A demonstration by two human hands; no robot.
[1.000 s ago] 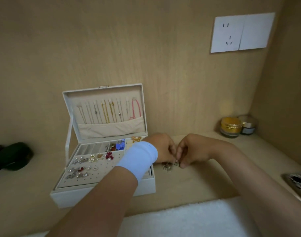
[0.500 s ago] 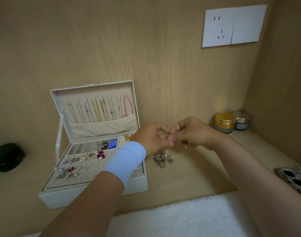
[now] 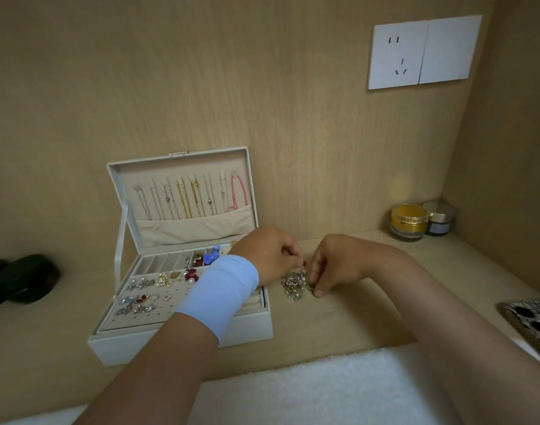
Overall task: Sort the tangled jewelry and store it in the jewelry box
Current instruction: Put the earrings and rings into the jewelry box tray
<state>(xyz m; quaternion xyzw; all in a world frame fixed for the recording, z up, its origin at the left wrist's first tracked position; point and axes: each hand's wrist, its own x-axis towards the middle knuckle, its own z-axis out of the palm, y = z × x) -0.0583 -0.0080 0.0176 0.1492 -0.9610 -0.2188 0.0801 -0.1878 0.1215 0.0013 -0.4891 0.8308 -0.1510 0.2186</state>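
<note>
A white jewelry box [image 3: 170, 348] stands open on the wooden shelf, left of centre. Necklaces hang in its lid, and earrings sit pinned on its beige tray. Just right of the box lies a tangled heap of gold and silver jewelry [image 3: 294, 285]. My left hand [image 3: 270, 256], with a light blue wristband, hovers over the heap's left edge with curled fingers pinching at it. My right hand [image 3: 336, 265] comes in from the right and pinches the heap's right side with thumb and fingertips. What exactly each pinch holds is too small to tell.
Two small cosmetic jars [image 3: 411, 220] stand in the back right corner. A dark green case [image 3: 25, 282] lies at the far left. A patterned object [image 3: 532, 322] sits at the right edge. A white fluffy towel [image 3: 308, 391] lies along the front. A wall socket [image 3: 422, 52] is above.
Both hands were raised and pinched together above the heap half a second ago. They have come back down onto the tangled jewelry. The view has shifted slightly.
</note>
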